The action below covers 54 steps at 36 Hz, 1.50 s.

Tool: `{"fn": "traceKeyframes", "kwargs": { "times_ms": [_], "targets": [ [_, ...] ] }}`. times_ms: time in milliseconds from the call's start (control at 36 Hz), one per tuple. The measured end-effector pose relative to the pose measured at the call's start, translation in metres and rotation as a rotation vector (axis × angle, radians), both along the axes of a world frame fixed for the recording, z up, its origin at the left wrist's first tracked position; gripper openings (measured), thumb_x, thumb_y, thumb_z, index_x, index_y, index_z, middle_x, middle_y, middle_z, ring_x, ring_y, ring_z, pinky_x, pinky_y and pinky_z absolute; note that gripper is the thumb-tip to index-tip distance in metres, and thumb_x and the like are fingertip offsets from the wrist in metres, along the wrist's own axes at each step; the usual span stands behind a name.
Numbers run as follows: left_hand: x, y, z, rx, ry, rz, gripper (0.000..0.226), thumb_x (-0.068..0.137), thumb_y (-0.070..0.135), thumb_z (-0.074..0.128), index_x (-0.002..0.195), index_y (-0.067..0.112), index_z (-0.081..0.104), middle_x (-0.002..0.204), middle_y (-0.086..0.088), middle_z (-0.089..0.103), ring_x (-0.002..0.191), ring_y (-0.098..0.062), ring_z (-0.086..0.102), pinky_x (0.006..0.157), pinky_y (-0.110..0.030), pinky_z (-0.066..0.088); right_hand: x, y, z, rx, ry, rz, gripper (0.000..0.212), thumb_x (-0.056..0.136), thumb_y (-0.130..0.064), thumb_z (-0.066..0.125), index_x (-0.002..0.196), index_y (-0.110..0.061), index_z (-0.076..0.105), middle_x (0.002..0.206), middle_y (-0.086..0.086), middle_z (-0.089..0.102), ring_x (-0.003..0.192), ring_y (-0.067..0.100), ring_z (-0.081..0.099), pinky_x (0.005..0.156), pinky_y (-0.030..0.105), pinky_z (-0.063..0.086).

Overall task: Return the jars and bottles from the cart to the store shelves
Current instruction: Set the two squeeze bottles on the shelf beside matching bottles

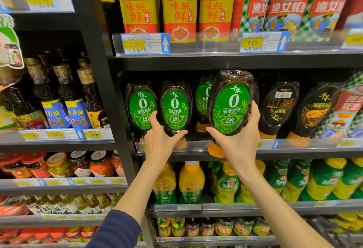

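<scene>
My right hand (238, 137) grips a dark squeeze bottle with a green oval label (230, 106), cap down, held just in front of the middle shelf (294, 149). Its orange cap hangs over the shelf's front rail. My left hand (160, 138) wraps the lower part of a matching green-label bottle (174, 108) standing on that shelf. Another identical bottle (141, 107) stands to its left, and a third (204, 98) is partly hidden behind the held one.
Dark bottles with gold lettering (314, 110) stand to the right on the same shelf. Yellow-labelled bottles (179, 12) fill the shelf above, green and yellow bottles (191, 183) the one below. A black upright post (102, 71) separates the left bay of oils and jars.
</scene>
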<state>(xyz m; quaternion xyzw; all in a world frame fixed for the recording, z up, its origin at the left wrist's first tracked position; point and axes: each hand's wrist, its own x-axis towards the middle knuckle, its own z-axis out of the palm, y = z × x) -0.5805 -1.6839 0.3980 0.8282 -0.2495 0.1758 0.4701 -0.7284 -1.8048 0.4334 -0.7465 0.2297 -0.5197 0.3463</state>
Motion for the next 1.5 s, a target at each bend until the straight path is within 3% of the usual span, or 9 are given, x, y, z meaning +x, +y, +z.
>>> {"fn": "traceKeyframes", "kwargs": {
  "times_ms": [167, 361, 500, 667, 778, 889, 1194, 1361, 1500],
  "targets": [
    [-0.007, 0.02, 0.028, -0.147, -0.325, -0.101, 0.06, 0.074, 0.046, 0.072, 0.12, 0.012, 0.054, 0.095, 0.002, 0.059, 0.081, -0.012, 0.058, 0.067, -0.033, 0.055, 0.014, 0.005, 0.003, 0.003, -0.036, -0.012, 0.116, 0.055, -0.033, 0.088, 0.146, -0.02, 0.018, 0.147, 0.0, 0.035, 0.135, 0.014, 0.035, 0.107, 0.032, 0.035],
    [-0.025, 0.003, 0.088, -0.161, -0.086, -0.546, 0.054, 0.073, 0.031, 0.077, 0.122, 0.02, 0.059, 0.1, 0.008, 0.062, 0.073, -0.005, 0.066, 0.068, -0.015, 0.053, 0.027, 0.01, -0.001, 0.026, -0.063, 0.007, 0.114, 0.059, -0.032, 0.087, 0.147, -0.02, 0.015, 0.15, 0.002, 0.031, 0.137, 0.014, 0.031, 0.103, 0.022, 0.029],
    [-0.023, -0.012, 0.111, -0.009, -0.129, -0.62, 0.056, 0.072, 0.03, 0.079, 0.123, 0.017, 0.06, 0.1, 0.008, 0.066, 0.083, -0.004, 0.067, 0.073, -0.025, 0.058, 0.032, 0.01, -0.007, 0.037, -0.059, 0.008, 0.114, 0.059, -0.033, 0.086, 0.146, -0.021, 0.014, 0.148, 0.002, 0.033, 0.135, 0.015, 0.035, 0.101, 0.024, 0.033],
    [-0.014, -0.02, 0.126, 0.102, -0.17, -0.596, 0.049, 0.07, 0.033, 0.079, 0.112, 0.014, 0.064, 0.085, 0.006, 0.069, 0.08, -0.003, 0.067, 0.074, -0.03, 0.057, 0.039, 0.005, -0.006, 0.059, -0.054, 0.019, 0.114, 0.059, -0.035, 0.086, 0.145, -0.027, 0.013, 0.148, 0.0, 0.034, 0.134, 0.015, 0.037, 0.104, 0.037, 0.041],
    [-0.009, -0.023, 0.128, 0.136, -0.157, -0.572, 0.048, 0.074, 0.032, 0.077, 0.113, 0.01, 0.062, 0.084, 0.0, 0.071, 0.072, -0.005, 0.067, 0.072, -0.035, 0.059, 0.042, 0.0, -0.003, 0.029, -0.008, 0.022, 0.114, 0.059, -0.035, 0.086, 0.147, -0.021, 0.014, 0.146, 0.0, 0.035, 0.132, 0.014, 0.037, 0.097, 0.023, 0.033],
    [-0.005, -0.025, 0.131, 0.168, -0.135, -0.55, 0.051, 0.075, 0.035, 0.075, 0.117, 0.009, 0.06, 0.087, -0.006, 0.071, 0.067, -0.011, 0.069, 0.069, -0.036, 0.059, 0.047, -0.002, 0.003, 0.039, 0.042, 0.019, 0.115, 0.058, -0.038, 0.086, 0.147, -0.022, 0.013, 0.146, 0.0, 0.037, 0.131, 0.017, 0.039, 0.099, 0.031, 0.037],
    [-0.006, -0.034, 0.148, 0.374, -0.218, -0.444, 0.055, 0.077, 0.043, 0.07, 0.12, 0.01, 0.06, 0.069, 0.003, 0.061, 0.047, -0.009, 0.061, 0.047, -0.018, 0.044, 0.051, -0.006, 0.006, 0.04, 0.086, -0.049, 0.117, 0.057, -0.047, 0.084, 0.147, -0.02, 0.014, 0.137, 0.004, 0.047, 0.123, 0.022, 0.047, 0.095, 0.036, 0.042],
    [-0.007, -0.035, 0.148, 0.557, -0.478, -0.185, 0.06, 0.08, 0.06, 0.057, 0.124, 0.018, 0.058, 0.099, -0.004, 0.064, 0.094, -0.025, 0.059, 0.067, -0.031, 0.034, 0.055, -0.005, 0.008, 0.02, 0.104, -0.054, 0.116, 0.06, -0.045, 0.083, 0.148, -0.016, 0.014, 0.14, 0.005, 0.042, 0.125, 0.02, 0.043, 0.095, 0.035, 0.041],
    [-0.013, -0.036, 0.147, 0.646, -0.566, -0.07, 0.056, 0.082, 0.062, 0.053, 0.116, 0.018, 0.061, 0.096, -0.004, 0.067, 0.095, -0.028, 0.062, 0.065, -0.033, 0.031, 0.059, -0.005, 0.009, 0.024, 0.115, -0.066, 0.113, 0.062, -0.04, 0.083, 0.147, -0.014, 0.014, 0.139, 0.006, 0.04, 0.125, 0.021, 0.044, 0.095, 0.037, 0.043]
  ]
}}
